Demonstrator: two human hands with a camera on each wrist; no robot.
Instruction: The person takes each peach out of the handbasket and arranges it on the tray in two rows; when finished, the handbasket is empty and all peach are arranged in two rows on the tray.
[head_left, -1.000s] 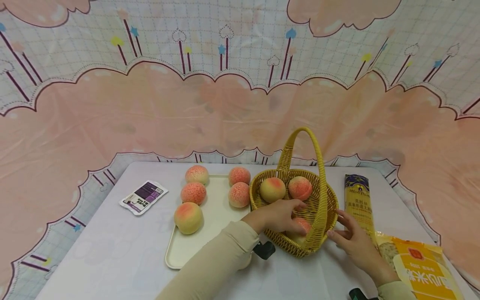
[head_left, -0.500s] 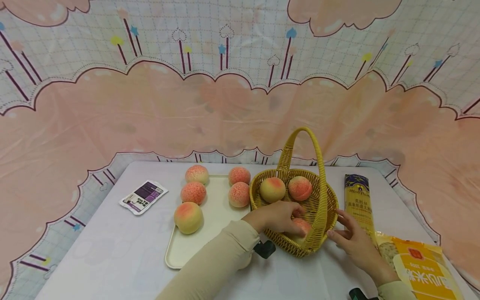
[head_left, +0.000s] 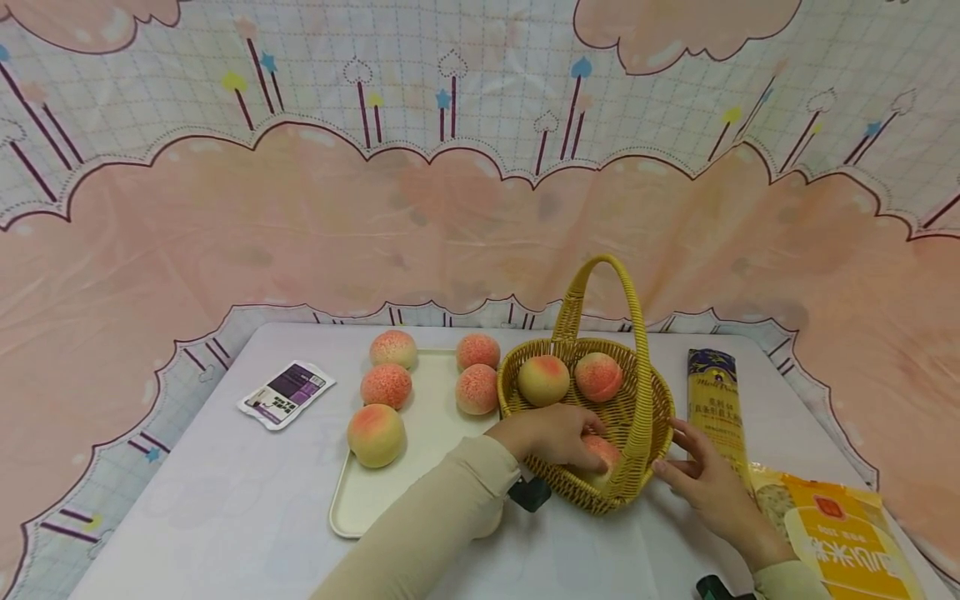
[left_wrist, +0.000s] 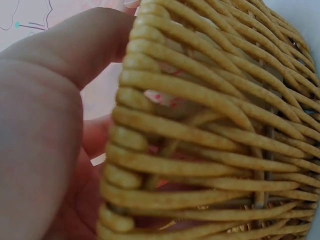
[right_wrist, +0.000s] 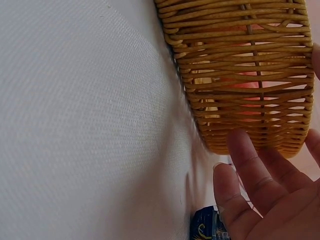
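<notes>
A pink-and-cream peach (head_left: 606, 451) sits in the near part of the yellow wicker basket (head_left: 576, 492), the left hand (head_left: 551, 433) bent over the left rim with fingers curled round it, the right hand (head_left: 711, 483), fingers loosely apart, at the basket's right side.

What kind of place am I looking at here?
Probably a small staged set-up rather than a working kitchen: a white-covered table stands before a candle-patterned cloth backdrop, and peach-like fruits sit in a wicker basket.
</notes>
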